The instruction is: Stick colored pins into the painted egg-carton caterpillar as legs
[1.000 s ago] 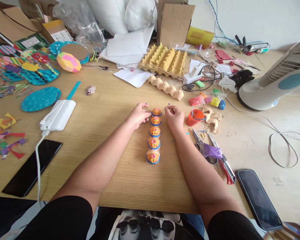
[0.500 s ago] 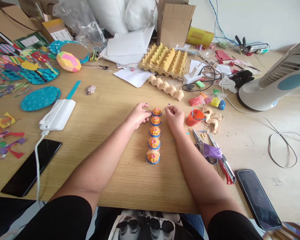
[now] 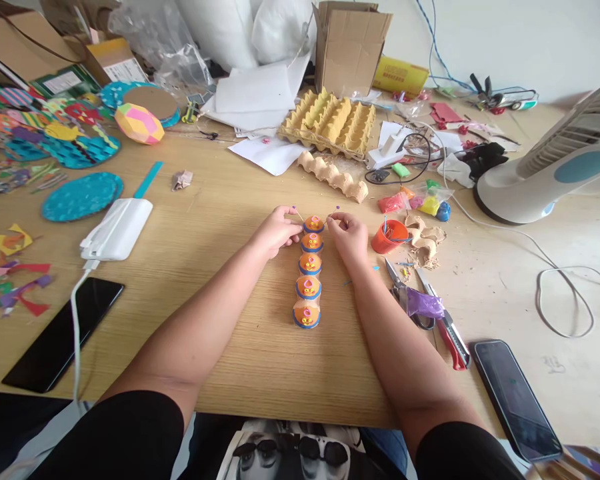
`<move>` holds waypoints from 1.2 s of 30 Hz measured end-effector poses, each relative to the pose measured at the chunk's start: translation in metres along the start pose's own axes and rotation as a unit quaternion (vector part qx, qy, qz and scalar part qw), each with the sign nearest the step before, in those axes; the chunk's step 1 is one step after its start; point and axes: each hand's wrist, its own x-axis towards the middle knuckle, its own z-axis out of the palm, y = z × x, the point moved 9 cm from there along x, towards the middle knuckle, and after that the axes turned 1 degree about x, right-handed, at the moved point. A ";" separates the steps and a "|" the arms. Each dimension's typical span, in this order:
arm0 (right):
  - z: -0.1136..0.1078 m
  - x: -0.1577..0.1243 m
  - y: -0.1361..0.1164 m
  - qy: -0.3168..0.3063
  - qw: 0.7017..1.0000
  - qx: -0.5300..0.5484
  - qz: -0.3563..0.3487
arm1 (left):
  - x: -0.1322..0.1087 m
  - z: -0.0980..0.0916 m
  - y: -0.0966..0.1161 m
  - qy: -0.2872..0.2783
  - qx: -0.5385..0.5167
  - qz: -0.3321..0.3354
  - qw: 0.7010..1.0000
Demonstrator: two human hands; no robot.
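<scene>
An egg-carton strip caterpillar [image 3: 310, 264] lies lengthwise in front of me, its several humps painted orange with blue rims, pink loops and small yellow dots. At its far end, my left hand [image 3: 278, 232] has its fingers closed against the left side of the last hump. A thin stick with a purple tip [image 3: 294, 208] rises beside those fingers. My right hand [image 3: 349, 232] pinches a second purple-tipped stick [image 3: 337, 208] by the right side of the same hump. The lower ends of both sticks are hard to make out.
Right of my hand stand an orange cup [image 3: 390, 237] of small sticks, scissors [image 3: 395, 273], a red cutter [image 3: 455, 347] and a phone [image 3: 516, 399]. Farther back lie an egg tray [image 3: 330, 123] and clay packets [image 3: 420, 201]. A fan [image 3: 555, 160] stands right, a power bank [image 3: 116, 230] left.
My right hand has shifted very slightly left, toward the far hump, with its stick. My left hand and the caterpillar look the same.
</scene>
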 end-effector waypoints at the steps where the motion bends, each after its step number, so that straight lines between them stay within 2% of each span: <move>1: 0.000 0.000 0.000 -0.001 1.000 -0.001 -0.001 | 0.000 0.000 0.000 0.001 -0.002 0.000 1.000; 14: 0.002 0.000 0.001 -0.003 1.000 -0.003 -0.021 | 0.003 -0.001 -0.002 -0.003 -0.011 0.006 1.000; 36: 0.001 -0.002 0.002 -0.001 1.000 0.020 -0.003 | 0.002 0.000 -0.003 0.000 -0.006 0.002 1.000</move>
